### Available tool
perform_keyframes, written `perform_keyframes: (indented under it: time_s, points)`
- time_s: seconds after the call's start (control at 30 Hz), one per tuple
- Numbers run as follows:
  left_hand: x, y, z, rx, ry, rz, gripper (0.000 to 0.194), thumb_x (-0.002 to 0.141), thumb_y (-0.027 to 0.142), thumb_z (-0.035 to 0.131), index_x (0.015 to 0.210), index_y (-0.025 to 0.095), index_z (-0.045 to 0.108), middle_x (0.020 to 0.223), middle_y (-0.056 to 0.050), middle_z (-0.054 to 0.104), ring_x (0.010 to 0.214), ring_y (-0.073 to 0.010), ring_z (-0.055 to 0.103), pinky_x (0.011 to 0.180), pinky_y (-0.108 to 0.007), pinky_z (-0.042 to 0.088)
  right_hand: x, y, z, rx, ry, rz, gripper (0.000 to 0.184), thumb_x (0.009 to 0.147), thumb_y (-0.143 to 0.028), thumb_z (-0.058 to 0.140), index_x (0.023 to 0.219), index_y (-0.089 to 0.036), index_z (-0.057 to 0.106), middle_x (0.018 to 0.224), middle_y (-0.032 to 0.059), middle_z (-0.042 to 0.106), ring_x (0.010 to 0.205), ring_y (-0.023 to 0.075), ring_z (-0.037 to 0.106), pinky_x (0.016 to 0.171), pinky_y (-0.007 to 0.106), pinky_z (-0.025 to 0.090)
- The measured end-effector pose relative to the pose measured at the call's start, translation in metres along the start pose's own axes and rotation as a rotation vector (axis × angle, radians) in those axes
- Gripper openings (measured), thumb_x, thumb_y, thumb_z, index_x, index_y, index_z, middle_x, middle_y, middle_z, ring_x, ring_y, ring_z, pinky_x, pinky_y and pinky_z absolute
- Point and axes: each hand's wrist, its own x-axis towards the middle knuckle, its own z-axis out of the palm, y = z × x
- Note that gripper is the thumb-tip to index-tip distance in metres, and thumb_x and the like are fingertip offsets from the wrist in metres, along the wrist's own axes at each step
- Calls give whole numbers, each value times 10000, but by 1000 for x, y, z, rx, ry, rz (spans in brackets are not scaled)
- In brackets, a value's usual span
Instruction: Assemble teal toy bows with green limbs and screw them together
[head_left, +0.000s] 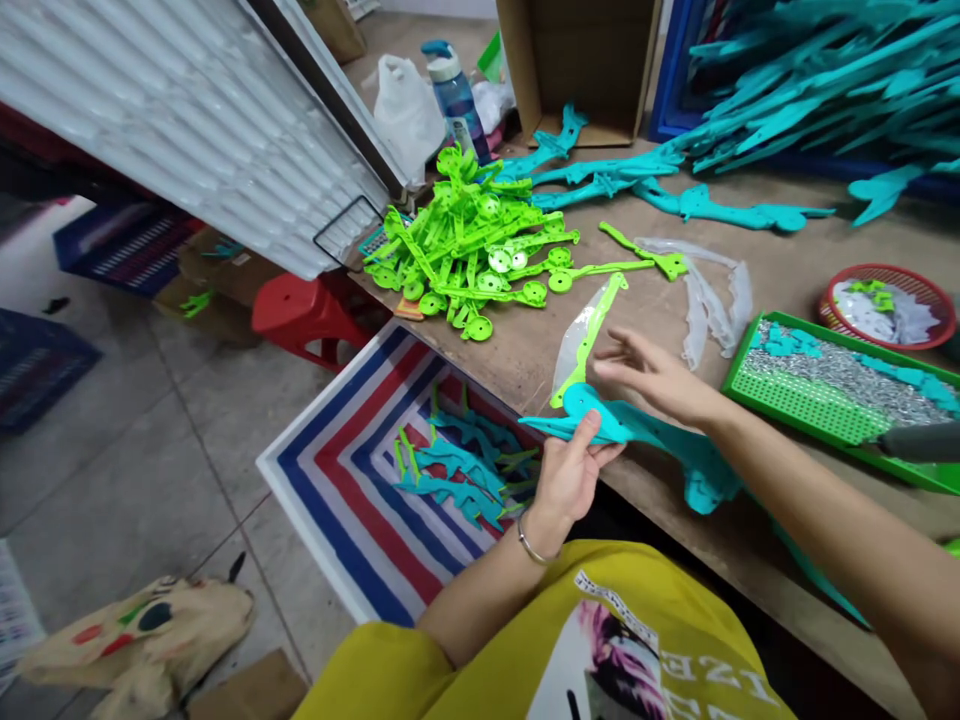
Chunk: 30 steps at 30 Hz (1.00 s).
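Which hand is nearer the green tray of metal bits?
Right. The right hand is open just left of the green tray; the left hand is farther left, gripping the teal piece.

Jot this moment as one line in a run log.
left hand: gripping teal piece | right hand: open, near lime strip | table: lime-green pile, green tray | beside table: striped bin
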Motion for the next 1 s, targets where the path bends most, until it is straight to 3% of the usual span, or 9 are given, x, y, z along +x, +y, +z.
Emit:
perform_keyframes:
  time_s: [0.1,0.17,0.3,0.5,0.6,0.67,0.77,0.87,1.0]
  points:
    - [-5,-3,-2,9,-1,-8,417,627,432,904,869,145,721,873,-46,773,824,-212,737,886,-445,576,37,-8,23,160,-24,95,479,807,-577,690,1054,-182,578,899,58,663,794,186,611,693,344,523]
    - [-6,-2,-3,20,-5,-25,420,611,419,914,869,145,727,862,-44,772,812,-207,734,877,-436,581,46,-10,38,147,9,110,435,766,-522,741,971,-186,557,813,11,615,739,158,557,666,314,491]
    - [-8,-1,-6,84,-58,-118,419,569,414,931,795,127,724,781,-48,756,776,-218,728,849,-441,592,40,-8,50,-157,-69,72,376,717,-368,793,937,-167,564,892,9,609,791,143,516,736,294,474]
    - [-7,-13,-1,55,-72,-116,400,601,388,914,866,166,715,830,-23,763,797,-205,728,866,-435,583,35,-8,44,-414,-164,81,393,781,-373,772,1047,-136,603,1042,70,666,893,183,572,836,328,486]
    - [-1,-13,3,19,-48,-70,398,589,342,918,880,182,699,845,-3,764,771,-180,716,832,-411,590,24,-10,22,-340,-165,78,391,908,-444,632,1116,-113,619,1068,97,691,934,200,613,865,354,510]
    - [5,-11,4,13,-25,-56,375,604,324,906,878,182,692,839,-1,765,769,-175,717,825,-403,594,3,-13,-7,-226,-154,84,459,956,-497,543,1204,-116,613,1099,111,704,959,206,642,873,365,536]
    - [13,-10,3,26,-25,-46,340,651,351,878,870,171,690,858,-20,771,805,-174,728,821,-373,603,-49,-15,-61,-166,-115,123,526,930,-525,580,1299,-151,613,1206,122,702,1032,226,667,944,395,543]
    - [20,-6,5,37,-44,-23,352,662,382,874,876,168,695,874,-31,774,828,-176,733,797,-340,614,-110,-7,-102,-291,-125,236,529,866,-527,666,1287,-205,667,1296,96,683,1165,269,637,1051,433,489]
    - [30,4,16,71,-76,80,399,658,445,881,880,175,687,856,-20,764,806,-166,725,817,-340,615,-163,12,-116,-225,-230,346,601,779,-490,758,1304,-214,657,1186,64,719,1029,244,670,888,372,550]
